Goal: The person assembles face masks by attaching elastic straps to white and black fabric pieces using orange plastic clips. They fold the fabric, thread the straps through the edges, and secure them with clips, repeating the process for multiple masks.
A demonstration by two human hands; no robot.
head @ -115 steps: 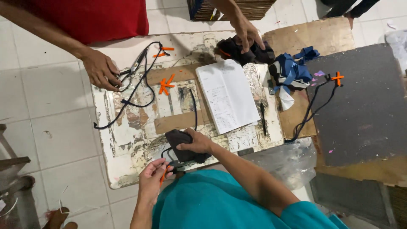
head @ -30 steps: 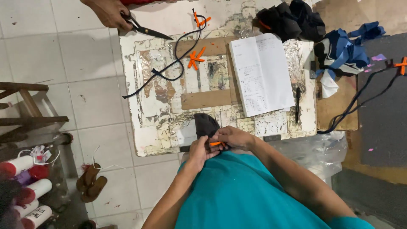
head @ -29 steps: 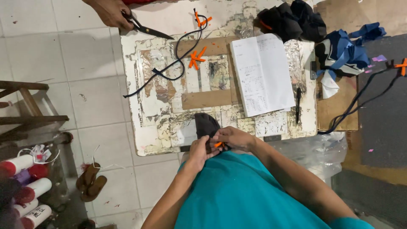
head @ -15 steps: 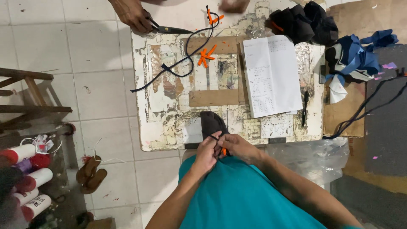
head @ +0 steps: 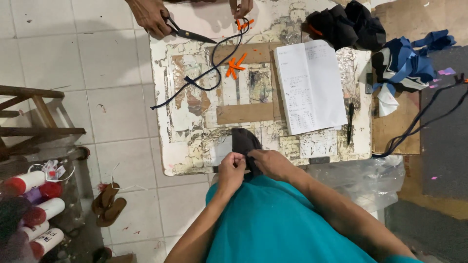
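At the near edge of a worn white worktable lies a black fabric piece. My left hand pinches its near end with the fingers closed. My right hand grips the same black fabric piece from the right side, touching the left hand. An open notebook lies further up the table, with a black pen to its right.
Across the table another person's hands hold scissors and a black cord with orange pieces. Dark cloth and blue cloth lie at the far right. A wooden stool, sandals and spools are on the left.
My hands have drawn together at the table's near edge on the black fabric. The other person's hands shifted with the scissors and cord at the far edge; the view moved slightly.
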